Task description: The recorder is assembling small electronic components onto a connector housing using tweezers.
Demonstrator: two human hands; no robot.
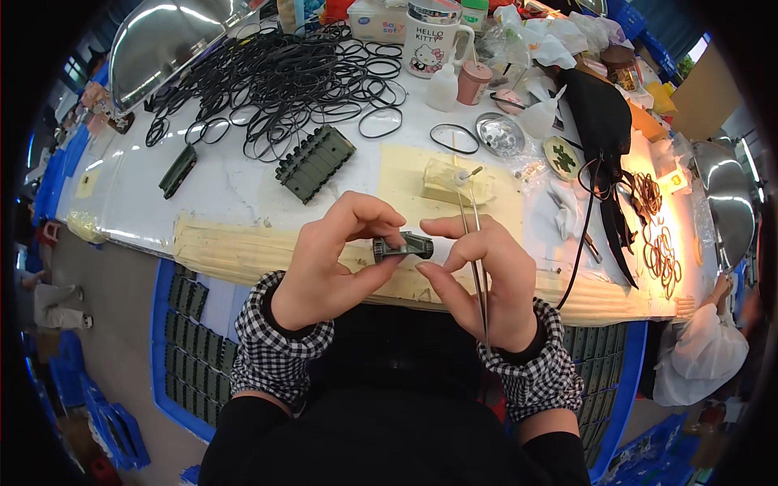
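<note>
A small dark green plastic model part [415, 245] with wheel-like ends is pinched at its left end by my left hand [328, 259]. My right hand [498, 275] is curled round a pair of metal tweezers [484, 306], whose tips point away from me. Its thumb and index finger are at the part's right end; whether they touch it, I cannot tell. Beyond the hands, a pale yellow block [442, 188] sits on a yellowish sheet [397, 174]. Farther left lie a cluster of green model parts [318, 166] and one smaller green piece [177, 172].
Black rubber bands [267, 85] heap at the back left. A mug [429, 49], white squeeze bottle [442, 87], pink cup [474, 81] and metal dish [499, 134] stand behind. Blue trays [166, 389] of green parts flank my lap. Metal lamp shades [166, 49] edge the table.
</note>
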